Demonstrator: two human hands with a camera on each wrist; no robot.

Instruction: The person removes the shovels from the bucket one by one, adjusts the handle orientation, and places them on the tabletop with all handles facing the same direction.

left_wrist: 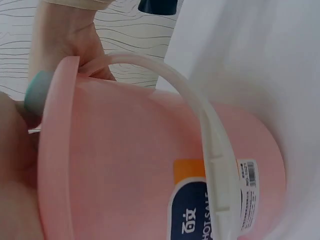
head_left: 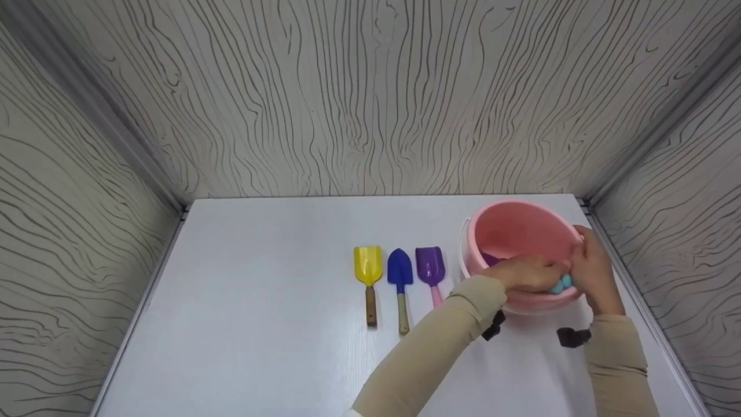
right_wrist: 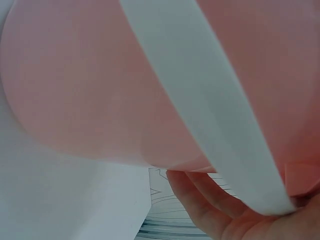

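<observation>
A pink bucket [head_left: 515,223] stands at the right of the white table, its mouth tilted toward the camera. My right hand [head_left: 594,266] grips its right rim; in the right wrist view the fingers [right_wrist: 200,202] lie along the outside wall, by the end of the white handle [right_wrist: 200,90]. Over the near rim reaches my left hand [head_left: 529,273], its fingers curled at a turquoise piece [head_left: 561,284]. That turquoise piece [left_wrist: 38,94] sticks out above the rim in the left wrist view; its full shape is hidden. Something purple [head_left: 491,259] shows inside the bucket.
Left of the bucket lie a yellow shovel [head_left: 368,266] with a brown handle, a blue trowel [head_left: 400,269] and a purple shovel [head_left: 430,266] with a pink handle. Wood-grain panels [head_left: 370,98] enclose the table [head_left: 249,289] at the back and both sides.
</observation>
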